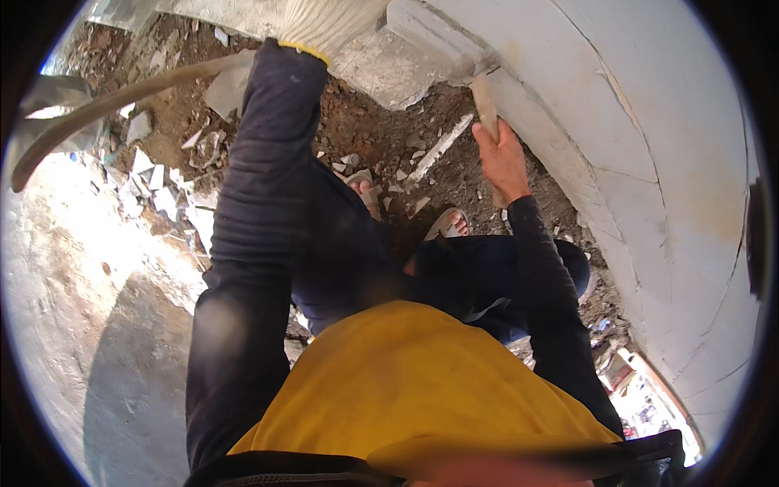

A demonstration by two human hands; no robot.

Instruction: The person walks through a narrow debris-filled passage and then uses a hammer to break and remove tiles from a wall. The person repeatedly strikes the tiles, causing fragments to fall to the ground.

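Observation:
My right hand (502, 164) is closed round the pale wooden handle of a hammer (484, 104). The handle's upper end meets a grey, dusty head against the concrete edge at the foot of the wall; the head is hard to make out. At the top edge, my left hand (329, 23) wears a pale knitted glove with a yellow cuff. It lies over a concrete slab (381, 69), and its fingers cannot be made out. A long curved wooden handle (122, 99) runs from the left to behind my left sleeve.
A white cracked wall (649, 146) curves along the right. Broken tile pieces (154, 183) and rubble lie at the left. Between my sandalled feet (449, 224) and the slab are loose soil (349, 122) and a white strip (440, 148). Sunlit concrete (49, 325) fills the lower left.

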